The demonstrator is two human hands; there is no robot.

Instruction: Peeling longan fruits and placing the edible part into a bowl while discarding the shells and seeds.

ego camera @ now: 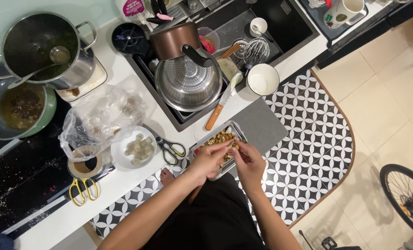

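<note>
Steel-grey and rectangular, a small metal tray (pixel 240 131) sits at the front edge of the white desk (pixel 123 183), heaped with brown peels (pixel 219 137), as a person seen from above works over it with both hands. The left hand (pixel 209 159) and the right hand (pixel 249 162) meet above the tray's near end, fingertips pinched together on a small piece between them (too small to tell what it is). Just left of the tray lies a pair of grey-handled scissors (pixel 170 150), and beside those a white bowl (pixel 133 147) of pale, peeled round fruit. A crumpled clear plastic bag (pixel 102 118) slumps behind the bowl, near a roll of brown tape (pixel 85 163) and a second pair of scissors with yellow handles (pixel 82 190). A wooden-handled knife (pixel 219 107) rests on the rim of the dark sink (pixel 280 28), which holds a steel colander (pixel 188 83), a copper-coloured pan (pixel 175 40), a whisk (pixel 255 50) and a white cup (pixel 262 79). At far left, a large steel pot (pixel 79 74) with a ladle and a green pan (pixel 49 109) stand on the black cooktop (pixel 12 185). Below, the floor wears a black-and-white patterned mat (pixel 308 148).
</note>
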